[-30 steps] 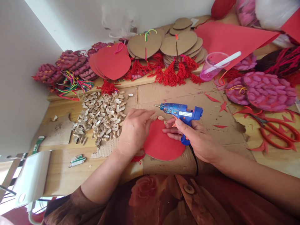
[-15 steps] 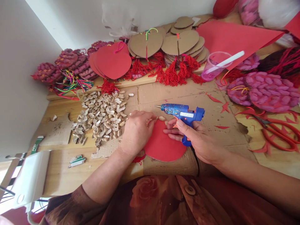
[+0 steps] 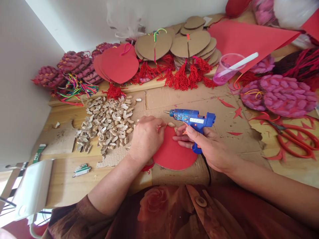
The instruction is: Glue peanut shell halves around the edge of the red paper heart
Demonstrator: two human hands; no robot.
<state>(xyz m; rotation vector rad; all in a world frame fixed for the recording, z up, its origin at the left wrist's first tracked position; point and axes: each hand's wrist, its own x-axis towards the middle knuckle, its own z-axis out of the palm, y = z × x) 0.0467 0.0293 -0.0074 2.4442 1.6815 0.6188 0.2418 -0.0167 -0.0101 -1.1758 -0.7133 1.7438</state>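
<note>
My right hand [image 3: 206, 141] grips a blue glue gun [image 3: 190, 117], its metal nozzle pointing left above the cardboard. Under both hands lies a red heart-shaped piece [image 3: 175, 154], flat on the work surface. At its upper edge, the fingers of my left hand [image 3: 148, 137] are pinched together on a peanut shell, mostly hidden by them. Just right of those fingertips, another peanut shell [image 3: 171, 125] sits along the heart's edge. Left of my left hand spreads a pile of peanut shells [image 3: 109, 122]. Some red yarn [image 3: 148, 167] pokes out below my left wrist.
Cardboard hearts [image 3: 190, 44] with red tassels [image 3: 190, 78] line the back, beside red hearts [image 3: 121, 63]. To the right are orange-handled scissors [image 3: 296, 139], red scraps, finished pink hearts [image 3: 289, 94] and a plastic cup [image 3: 228, 69]. A white box [image 3: 33, 182] stands at left.
The whole view has shifted very slightly. Both hands, the glue gun and the red heart keep almost the same positions relative to one another.
</note>
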